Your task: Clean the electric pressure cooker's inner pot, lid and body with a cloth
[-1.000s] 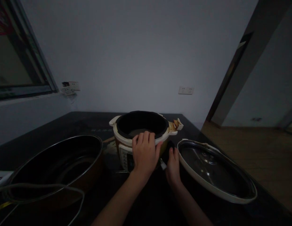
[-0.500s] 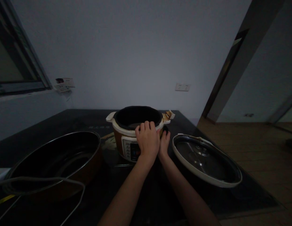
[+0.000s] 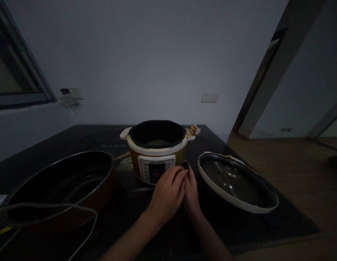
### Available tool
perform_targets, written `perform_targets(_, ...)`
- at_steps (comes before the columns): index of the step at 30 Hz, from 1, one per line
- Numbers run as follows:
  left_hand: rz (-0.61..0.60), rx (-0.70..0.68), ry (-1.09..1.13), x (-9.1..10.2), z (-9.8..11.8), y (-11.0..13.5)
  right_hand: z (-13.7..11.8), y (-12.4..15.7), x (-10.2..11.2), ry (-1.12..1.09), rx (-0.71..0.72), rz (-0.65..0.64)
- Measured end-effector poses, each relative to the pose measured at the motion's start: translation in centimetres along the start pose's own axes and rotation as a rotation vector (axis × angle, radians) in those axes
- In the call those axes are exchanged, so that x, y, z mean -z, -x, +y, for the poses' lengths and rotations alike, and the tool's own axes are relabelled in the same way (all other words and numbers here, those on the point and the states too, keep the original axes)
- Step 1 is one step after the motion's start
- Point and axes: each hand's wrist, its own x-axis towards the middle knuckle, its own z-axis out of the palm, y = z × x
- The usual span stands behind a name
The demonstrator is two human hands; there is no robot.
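An open electric cooker (image 3: 157, 152) with a cream rim, a dark inner pot and a front control panel stands mid-table. Just in front of its lower right side my two hands are pressed together. My left hand (image 3: 167, 194) has its fingers curled toward a small dark object (image 3: 185, 165) near the cooker's base. Partly hidden behind the left, my right hand (image 3: 192, 192) reaches up to that same object with closed fingers. What the object is I cannot make out in the dim light.
A large dark pan (image 3: 62, 181) sits at the left with a thin cable (image 3: 49, 207) looped over its near rim. A glass lid (image 3: 236, 181) with a pale rim lies at the right by the table's edge (image 3: 293, 214). Wall sockets (image 3: 209, 97) sit behind.
My left hand has come off the cooker's rim and dropped down in front of it, joining the right hand. The right hand moved slightly back toward me.
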Motion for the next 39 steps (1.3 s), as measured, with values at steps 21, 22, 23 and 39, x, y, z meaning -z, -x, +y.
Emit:
perform_targets(21, -0.466, 0.811, 1.114, -1.5, 0.9, 3.2, -5.7, 7.1, 11.0, 0.073, -0.419, -0.217)
perform_targets(22, -0.471, 0.816, 1.114, -2.1, 0.7, 3.2, -5.8, 7.1, 11.6, 0.128, -0.406, -0.207)
perform_targets(23, -0.475, 0.798, 1.076, -2.9, 0.6, 3.2, -5.8, 7.0, 12.2, 0.188, -0.372, -0.179)
perform_targets(39, -0.661, -0.070, 0.061, -5.4, 2.1, 6.7, -1.3, 9.9, 14.9, 1.347, 0.394, -0.212)
